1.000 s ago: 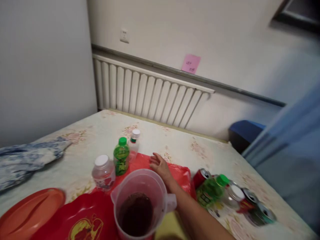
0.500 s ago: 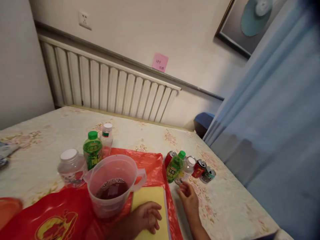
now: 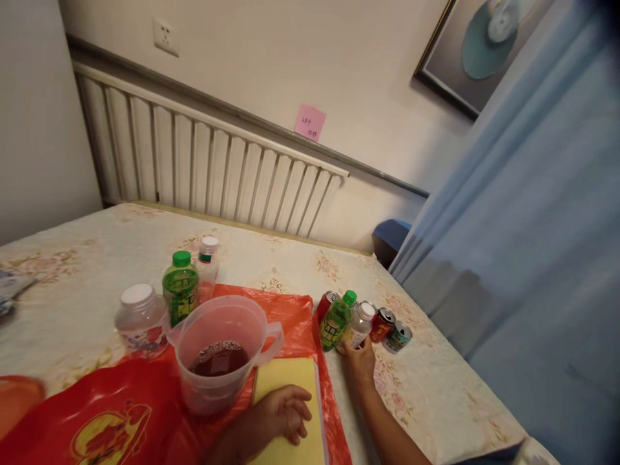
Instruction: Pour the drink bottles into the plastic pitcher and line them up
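Note:
On the right, my right hand (image 3: 359, 365) has its thumb and fingers around the lower part of a small clear plastic bottle (image 3: 361, 326) with a white cap, which stands upright; the fingertips are partly hidden. Touching that bottle's left side is a green-capped bottle of green drink (image 3: 336, 323). My left hand (image 3: 285, 413) is over a yellow pad (image 3: 285, 373), fingers loosely bent and apart, holding nothing. A clear measuring jug (image 3: 217, 323) with dark red liquid is left of it, its handle toward the pad.
A red can (image 3: 325, 303), another red can (image 3: 382, 323) and a green can (image 3: 398, 337) stand around the right-hand bottles. Left are a clear jar (image 3: 142, 323), a green drink bottle (image 3: 181, 287), a clear bottle (image 3: 208, 268) and a red tray (image 3: 121, 394). Red plastic sheeting (image 3: 285, 320) underlies the pad.
My right hand has moved forward from just in front of the bottles to the base of the white-capped clear bottle. My left hand has stayed over the yellow pad.

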A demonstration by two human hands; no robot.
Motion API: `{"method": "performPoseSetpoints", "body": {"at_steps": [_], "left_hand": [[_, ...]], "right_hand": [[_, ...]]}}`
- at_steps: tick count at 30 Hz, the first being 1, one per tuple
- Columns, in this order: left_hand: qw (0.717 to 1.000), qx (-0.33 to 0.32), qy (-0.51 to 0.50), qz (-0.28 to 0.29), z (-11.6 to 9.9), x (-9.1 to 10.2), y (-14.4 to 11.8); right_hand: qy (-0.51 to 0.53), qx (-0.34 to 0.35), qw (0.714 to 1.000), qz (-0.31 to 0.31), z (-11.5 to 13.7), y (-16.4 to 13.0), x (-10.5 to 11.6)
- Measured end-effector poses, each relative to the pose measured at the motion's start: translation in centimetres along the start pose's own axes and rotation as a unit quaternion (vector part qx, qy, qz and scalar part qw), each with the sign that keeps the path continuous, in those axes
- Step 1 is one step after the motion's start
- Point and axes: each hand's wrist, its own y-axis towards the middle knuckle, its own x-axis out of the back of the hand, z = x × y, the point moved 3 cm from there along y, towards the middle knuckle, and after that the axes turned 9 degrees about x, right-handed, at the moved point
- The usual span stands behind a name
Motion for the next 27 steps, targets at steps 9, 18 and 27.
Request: {"method": "performPoseSetpoints", "body": {"at_steps": [9,18,27], "left_hand": [[1.0,0.003,0.008,-0.003,-0.5,-0.3,-0.5],[0.993,-0.09,0.043,-0.059,-1.4,-1.4,-0.4],[0.945,-0.222,0.182,-0.154,-2.4,-2.3,-1.6]], "right_hand": [[-0.02,-0.005,1.0,0.002,0.8,-0.1,0.6],[0.021,0.066,0.987,0.144,3.9,-5.1,5.7],[0.008,0.232,0.9,0.368,8.6,-7.7,7.9]]}}
